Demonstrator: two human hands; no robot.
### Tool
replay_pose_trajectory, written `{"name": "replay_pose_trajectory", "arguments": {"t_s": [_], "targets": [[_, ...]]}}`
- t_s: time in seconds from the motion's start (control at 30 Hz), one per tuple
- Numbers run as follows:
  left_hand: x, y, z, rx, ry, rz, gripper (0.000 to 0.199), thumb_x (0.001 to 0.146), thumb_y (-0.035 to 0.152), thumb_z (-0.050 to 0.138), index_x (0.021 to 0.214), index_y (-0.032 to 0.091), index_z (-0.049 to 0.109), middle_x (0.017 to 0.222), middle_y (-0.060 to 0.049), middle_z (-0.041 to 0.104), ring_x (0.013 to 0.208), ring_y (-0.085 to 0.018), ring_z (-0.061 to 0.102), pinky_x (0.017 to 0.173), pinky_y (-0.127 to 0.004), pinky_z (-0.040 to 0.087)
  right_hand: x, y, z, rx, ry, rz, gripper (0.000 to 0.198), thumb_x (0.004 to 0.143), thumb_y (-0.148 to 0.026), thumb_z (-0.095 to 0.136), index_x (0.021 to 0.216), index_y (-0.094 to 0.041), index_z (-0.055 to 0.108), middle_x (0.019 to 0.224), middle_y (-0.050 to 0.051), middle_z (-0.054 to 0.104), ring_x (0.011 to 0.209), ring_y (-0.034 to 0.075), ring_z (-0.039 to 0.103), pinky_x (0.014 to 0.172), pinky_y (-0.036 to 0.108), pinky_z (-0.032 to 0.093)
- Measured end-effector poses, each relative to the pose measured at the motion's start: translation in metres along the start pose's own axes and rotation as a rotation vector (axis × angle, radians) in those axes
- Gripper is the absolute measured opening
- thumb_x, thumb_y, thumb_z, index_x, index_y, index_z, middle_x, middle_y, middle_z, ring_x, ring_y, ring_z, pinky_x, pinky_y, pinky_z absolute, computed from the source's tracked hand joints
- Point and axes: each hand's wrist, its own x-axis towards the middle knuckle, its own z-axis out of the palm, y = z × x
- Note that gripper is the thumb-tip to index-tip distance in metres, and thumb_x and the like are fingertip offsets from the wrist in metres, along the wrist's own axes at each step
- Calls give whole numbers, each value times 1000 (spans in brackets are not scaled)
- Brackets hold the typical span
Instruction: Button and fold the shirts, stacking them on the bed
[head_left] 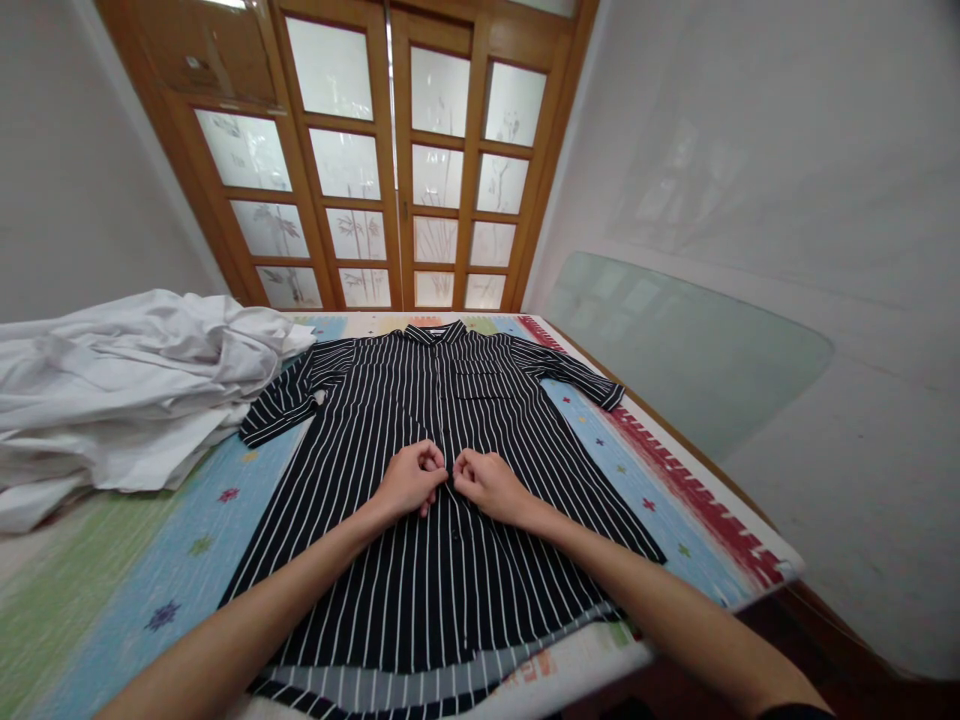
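Note:
A black shirt (382, 400) with white stripes lies spread face up, its collar (435, 334) at the far end and its sleeves out to the sides. My left hand (411, 478) is closed in a pinch on the front placket near the middle of the shirt. Close beside it, with a small gap between the fingertips, my right hand (491, 484) pinches the other side of the placket. The fingers hide the button at that spot. Below them a small dark button (454, 536) shows. At the near hem the paler inside of the back panel is visible.
A heap of white cloth (135, 370) lies at the left. Beneath everything is a bed-like surface with a patterned cover (217, 500), its right edge (750, 540) dropping off near a wall with a glass panel (675, 340). Wooden doors (401, 230) stand at the far end.

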Motion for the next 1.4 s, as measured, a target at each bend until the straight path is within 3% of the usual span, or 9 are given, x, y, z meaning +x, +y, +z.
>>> {"name": "replay_pose_trajectory", "arguments": {"t_s": [0.43,0.6,0.8,0.93,1.13,1.23,1.4], "targets": [[-2,10,-4,28,-9,-127,7,78,10,60,83,13,64,43,8,54,29,-7,45,36,-17,35,-3,3,3,-114,38,-54,5,84,-12,58,83,-17,59,62,-5,58,57,11,54,59,21,34],[-2,11,-9,-11,-75,-102,8,81,14,59,82,11,67,46,5,58,34,-7,50,42,-18,40,-3,3,3,-91,39,-62,7,84,-11,58,81,-17,58,59,-6,55,54,10,53,60,21,36],[-1,9,-8,21,-38,-64,7,79,13,60,83,12,66,47,6,58,35,-7,51,42,-19,42,-3,2,2,-89,37,-74,8,83,-10,58,80,-17,58,58,-6,55,53,10,52,58,20,35],[0,5,-6,145,2,30,10,76,12,59,81,13,67,55,4,62,37,-8,53,42,-21,42,-2,7,5,-134,52,-104,6,83,-11,59,82,-17,60,60,-5,57,54,10,53,58,21,34],[0,4,-9,462,86,345,12,70,9,62,73,16,70,69,1,69,65,-12,63,66,-24,49,-2,8,5,-146,84,-60,4,83,-14,62,82,-17,64,61,-4,61,56,11,56,59,21,35],[-2,3,-13,520,80,397,10,74,14,62,77,17,71,74,-1,69,68,-13,62,68,-26,49,-1,5,2,-140,108,-3,2,84,-17,64,85,-17,66,60,-4,60,55,11,56,59,21,35],[-8,3,-15,605,34,440,14,76,13,59,80,19,71,77,-1,66,71,-14,60,72,-28,48,0,1,-8,-204,-2,-85,11,88,-17,61,96,-19,69,64,-4,64,60,11,59,63,22,38]]}}
